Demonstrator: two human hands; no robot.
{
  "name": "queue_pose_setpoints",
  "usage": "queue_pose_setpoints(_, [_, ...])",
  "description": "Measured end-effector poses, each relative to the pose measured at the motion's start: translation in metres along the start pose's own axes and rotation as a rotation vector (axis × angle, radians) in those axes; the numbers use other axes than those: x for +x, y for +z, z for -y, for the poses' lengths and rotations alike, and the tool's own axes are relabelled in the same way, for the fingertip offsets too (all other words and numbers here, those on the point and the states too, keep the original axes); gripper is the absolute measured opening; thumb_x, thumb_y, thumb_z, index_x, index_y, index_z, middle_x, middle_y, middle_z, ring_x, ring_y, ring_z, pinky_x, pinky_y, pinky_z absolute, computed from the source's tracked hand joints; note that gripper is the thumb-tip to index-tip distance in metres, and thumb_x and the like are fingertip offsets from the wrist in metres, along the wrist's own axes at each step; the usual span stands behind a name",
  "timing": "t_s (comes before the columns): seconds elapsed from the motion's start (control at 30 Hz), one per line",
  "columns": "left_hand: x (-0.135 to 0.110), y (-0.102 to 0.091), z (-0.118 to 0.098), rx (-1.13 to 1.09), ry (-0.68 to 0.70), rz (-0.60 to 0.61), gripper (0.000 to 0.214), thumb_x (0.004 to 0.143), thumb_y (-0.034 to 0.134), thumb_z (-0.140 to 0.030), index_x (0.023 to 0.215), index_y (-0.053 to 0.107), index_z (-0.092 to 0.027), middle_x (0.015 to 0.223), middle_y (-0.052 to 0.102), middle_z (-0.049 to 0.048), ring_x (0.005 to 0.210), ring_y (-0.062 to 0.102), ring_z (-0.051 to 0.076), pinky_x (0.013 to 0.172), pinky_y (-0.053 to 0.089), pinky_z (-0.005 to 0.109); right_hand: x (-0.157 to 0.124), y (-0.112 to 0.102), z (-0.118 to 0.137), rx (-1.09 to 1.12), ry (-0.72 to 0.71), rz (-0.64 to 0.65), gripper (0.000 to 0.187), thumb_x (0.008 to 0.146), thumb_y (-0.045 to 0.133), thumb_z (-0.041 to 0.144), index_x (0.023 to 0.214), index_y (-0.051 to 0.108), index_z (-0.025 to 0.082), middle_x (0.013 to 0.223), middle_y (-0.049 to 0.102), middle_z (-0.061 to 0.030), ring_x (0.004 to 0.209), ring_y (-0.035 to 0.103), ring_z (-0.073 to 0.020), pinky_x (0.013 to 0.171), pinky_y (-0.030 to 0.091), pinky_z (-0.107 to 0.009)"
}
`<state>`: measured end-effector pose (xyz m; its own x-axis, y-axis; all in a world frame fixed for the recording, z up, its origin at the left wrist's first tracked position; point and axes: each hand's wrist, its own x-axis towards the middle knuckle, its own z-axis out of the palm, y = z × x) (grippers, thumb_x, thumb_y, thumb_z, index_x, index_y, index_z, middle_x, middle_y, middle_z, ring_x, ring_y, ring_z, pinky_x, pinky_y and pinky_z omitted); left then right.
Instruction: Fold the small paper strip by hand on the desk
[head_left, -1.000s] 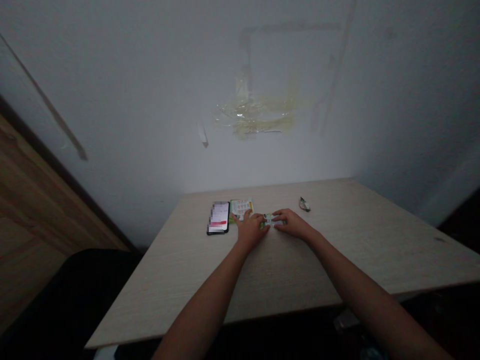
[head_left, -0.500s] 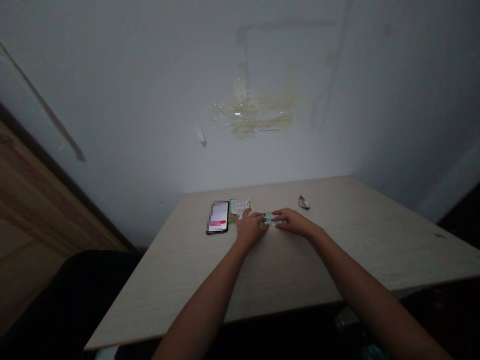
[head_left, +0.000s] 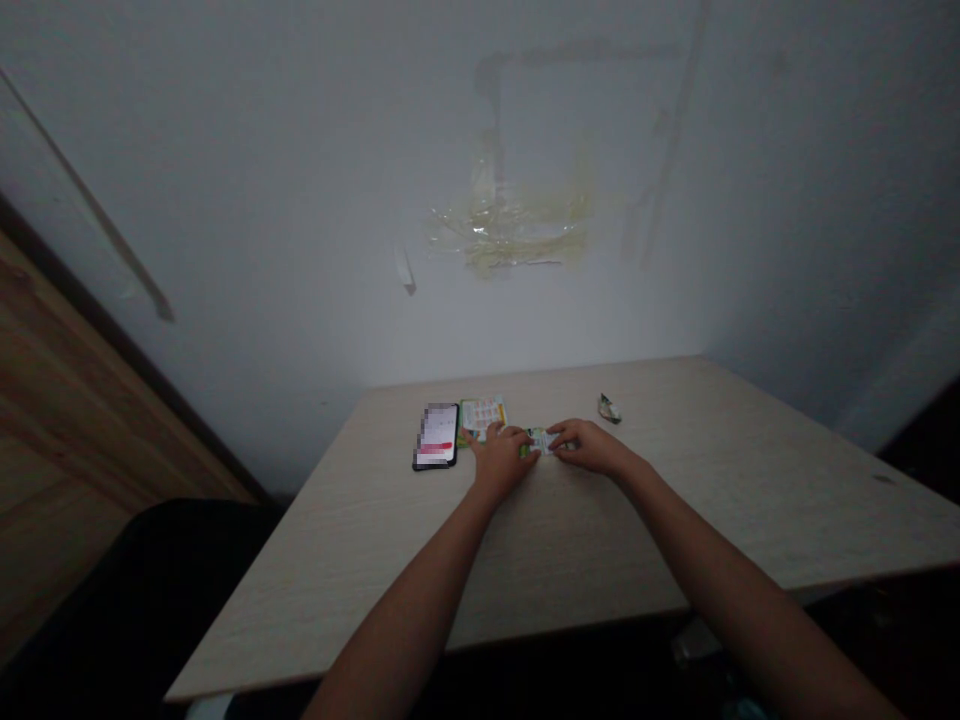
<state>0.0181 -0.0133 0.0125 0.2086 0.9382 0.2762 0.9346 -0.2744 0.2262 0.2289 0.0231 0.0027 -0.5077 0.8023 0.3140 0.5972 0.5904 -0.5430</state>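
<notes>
A small green-and-white printed piece (head_left: 541,441), paper or a flat packet, lies on the table between my two hands. My left hand (head_left: 501,455) is palm down, with its thumb and forefinger closed on the left end of that piece. Its outer fingers spread over the near edge of a printed leaflet (head_left: 484,410). From the other side, my right hand (head_left: 589,445) pinches the right end between thumb and fingers. Both ends of the piece are hidden under fingers.
A phone (head_left: 436,437) with its screen lit lies left of the leaflet. Farther back on the right is a small crumpled wrapper (head_left: 609,409). The pale wooden table (head_left: 360,560) meets a wall with peeling clear tape (head_left: 510,235). A dark chair-like shape (head_left: 172,580) stands left.
The fingers of my right hand have drawn closer together on the right end of the printed piece. My left hand stays almost where it was. The view has shifted slightly.
</notes>
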Motion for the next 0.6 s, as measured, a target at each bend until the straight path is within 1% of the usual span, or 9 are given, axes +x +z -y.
queue_pose_setpoints(0.07, [0.000, 0.000, 0.000, 0.003, 0.000, 0.001, 0.027, 0.084, 0.060, -0.049, 0.107, 0.070, -0.038, 0.126, 0.066, 0.0003, 0.131, 0.039, 0.033, 0.108, 0.001, 0.076, 0.001, 0.001, 0.002, -0.004, -0.014, -0.008, 0.019, 0.077, 0.065, 0.022, 0.089, 0.079, 0.025, 0.114, 0.071, -0.0072, 0.104, 0.065, -0.0236, 0.097, 0.047, -0.038])
queue_pose_setpoints(0.13, [0.001, 0.001, 0.000, -0.010, 0.010, -0.008, 0.027, 0.084, 0.061, -0.049, 0.106, 0.070, -0.037, 0.125, 0.066, 0.0007, 0.130, 0.039, 0.033, 0.108, 0.002, 0.076, 0.002, 0.002, 0.002, 0.004, -0.025, -0.019, 0.019, 0.079, 0.064, 0.024, 0.093, 0.078, 0.024, 0.110, 0.072, -0.0072, 0.103, 0.065, -0.0232, 0.096, 0.046, -0.037])
queue_pose_setpoints(0.23, [0.002, 0.002, 0.000, -0.029, 0.013, -0.017, 0.026, 0.083, 0.062, -0.049, 0.105, 0.070, -0.036, 0.123, 0.067, 0.0014, 0.129, 0.041, 0.033, 0.108, 0.004, 0.076, 0.003, 0.004, -0.001, 0.032, 0.033, -0.068, 0.025, 0.081, 0.065, 0.029, 0.103, 0.075, 0.021, 0.108, 0.072, -0.0086, 0.102, 0.064, -0.0236, 0.095, 0.046, -0.038])
queue_pose_setpoints(0.3, [0.003, 0.003, 0.000, -0.027, 0.006, -0.012, 0.027, 0.083, 0.063, -0.049, 0.105, 0.070, -0.036, 0.123, 0.066, 0.0012, 0.129, 0.040, 0.033, 0.107, 0.005, 0.076, 0.004, 0.005, -0.005, 0.057, 0.085, -0.098, 0.028, 0.080, 0.068, 0.031, 0.106, 0.072, 0.020, 0.108, 0.072, -0.0087, 0.102, 0.064, -0.0236, 0.094, 0.046, -0.038])
queue_pose_setpoints(0.47, [0.003, 0.002, -0.001, -0.033, -0.012, 0.004, 0.027, 0.083, 0.063, -0.050, 0.105, 0.070, -0.037, 0.123, 0.066, 0.0007, 0.129, 0.039, 0.033, 0.106, 0.005, 0.077, 0.008, 0.008, -0.011, 0.078, 0.129, -0.153, 0.021, 0.077, 0.072, 0.031, 0.094, 0.072, 0.019, 0.097, 0.073, -0.0065, 0.093, 0.064, -0.0216, 0.087, 0.046, -0.034])
queue_pose_setpoints(0.53, [0.003, 0.002, -0.001, -0.048, -0.014, 0.011, 0.027, 0.082, 0.063, -0.050, 0.105, 0.070, -0.036, 0.123, 0.066, 0.0012, 0.129, 0.039, 0.033, 0.106, 0.006, 0.077, 0.010, 0.011, -0.011, 0.062, 0.120, -0.171, 0.019, 0.077, 0.072, 0.032, 0.090, 0.073, 0.018, 0.095, 0.072, -0.0067, 0.093, 0.064, -0.0216, 0.087, 0.046, -0.034])
queue_pose_setpoints(0.6, [0.003, 0.002, -0.001, -0.059, -0.015, 0.012, 0.028, 0.082, 0.064, -0.050, 0.105, 0.070, -0.036, 0.123, 0.066, 0.0017, 0.129, 0.039, 0.033, 0.106, 0.006, 0.076, 0.012, 0.014, -0.012, 0.046, 0.104, -0.184, 0.019, 0.078, 0.071, 0.033, 0.090, 0.073, 0.018, 0.094, 0.072, -0.0072, 0.092, 0.063, -0.0215, 0.087, 0.045, -0.034])
